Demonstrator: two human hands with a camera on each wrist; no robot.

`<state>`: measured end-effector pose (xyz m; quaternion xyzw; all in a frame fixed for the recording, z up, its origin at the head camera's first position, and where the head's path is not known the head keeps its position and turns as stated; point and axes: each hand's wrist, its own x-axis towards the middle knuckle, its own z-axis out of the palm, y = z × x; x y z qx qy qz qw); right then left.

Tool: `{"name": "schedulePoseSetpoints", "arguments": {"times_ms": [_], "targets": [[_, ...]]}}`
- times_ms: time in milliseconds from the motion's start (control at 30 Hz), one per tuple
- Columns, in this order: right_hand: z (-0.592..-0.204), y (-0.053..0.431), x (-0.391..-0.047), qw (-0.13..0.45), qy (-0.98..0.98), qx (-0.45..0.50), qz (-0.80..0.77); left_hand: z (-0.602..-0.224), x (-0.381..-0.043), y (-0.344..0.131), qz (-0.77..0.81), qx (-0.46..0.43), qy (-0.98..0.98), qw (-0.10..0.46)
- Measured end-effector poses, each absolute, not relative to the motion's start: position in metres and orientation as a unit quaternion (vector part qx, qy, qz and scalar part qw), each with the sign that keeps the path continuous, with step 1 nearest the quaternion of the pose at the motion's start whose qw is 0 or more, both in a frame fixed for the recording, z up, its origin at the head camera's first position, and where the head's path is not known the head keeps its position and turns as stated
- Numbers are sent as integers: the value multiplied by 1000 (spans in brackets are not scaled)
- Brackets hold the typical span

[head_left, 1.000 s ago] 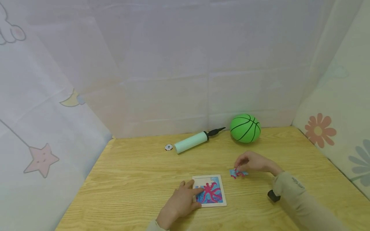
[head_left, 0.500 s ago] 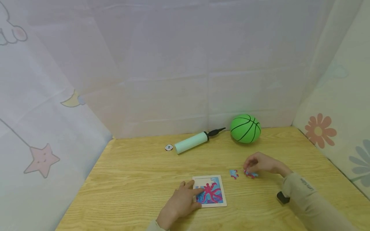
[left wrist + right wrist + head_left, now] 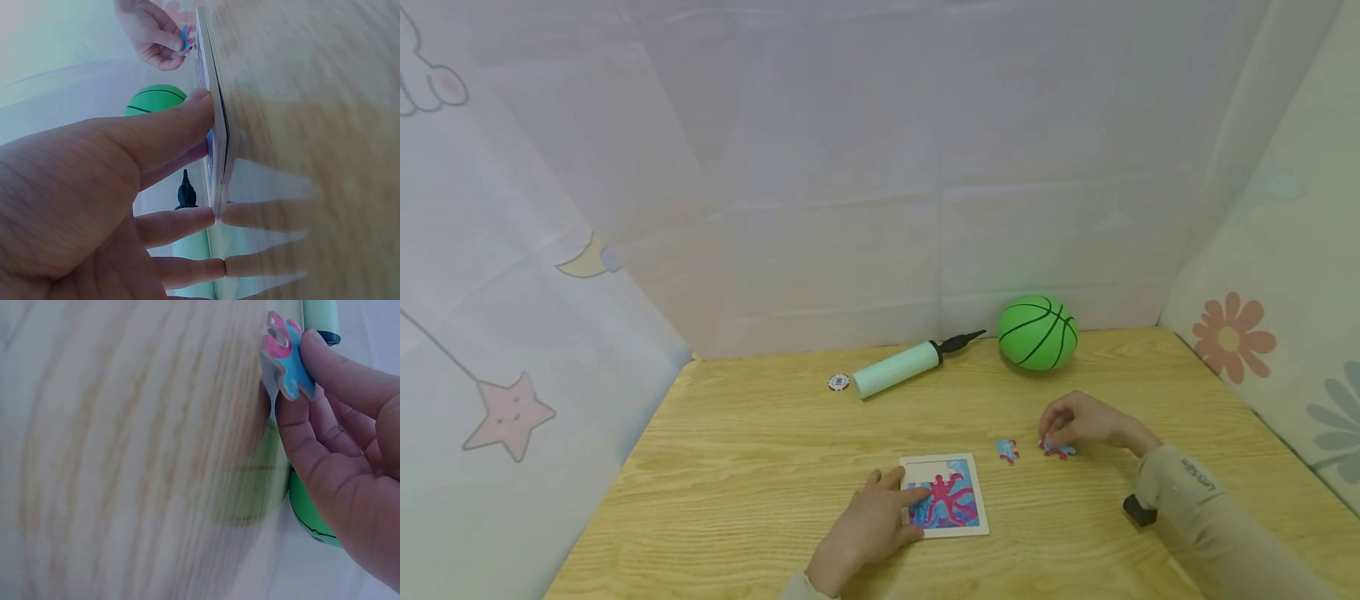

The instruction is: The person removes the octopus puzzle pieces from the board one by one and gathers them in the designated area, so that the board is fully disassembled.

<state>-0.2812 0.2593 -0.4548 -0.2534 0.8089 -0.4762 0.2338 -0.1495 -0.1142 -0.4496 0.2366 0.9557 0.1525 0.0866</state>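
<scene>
My left hand (image 3: 867, 523) lies on a square jigsaw tray (image 3: 929, 472) with its fingers spread. Its index finger reaches over a pink octopus picture, and the thumb presses the near side in the left wrist view. Bare backing shows at the tray's upper left. To the right, my right hand (image 3: 1092, 421) pinches a blue-and-pink puzzle piece (image 3: 294, 367) between thumb and fingers, tilted and close over the table in the right wrist view. A second puzzle piece (image 3: 1007, 452) lies flat between the tray and that hand.
A green ball (image 3: 1037, 333) with black lines sits at the back right. Beside it lies a mint hand pump (image 3: 897, 370) with a black nozzle, and a poker chip (image 3: 838, 382) is left of the pump. Printed cloth (image 3: 835, 233) stands behind the wooden table (image 3: 737, 467).
My right hand has moved right, carrying one puzzle piece away from the other, which stays on the table. The left hand and the tray have not moved.
</scene>
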Motion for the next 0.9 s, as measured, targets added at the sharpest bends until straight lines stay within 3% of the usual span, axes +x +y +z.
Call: {"name": "schedulePoseSetpoints", "arguments": {"times_ms": [900], "targets": [[-460,242,-284,134,887,-255,-360,-450,-150,-115,150,230,957,97]]}}
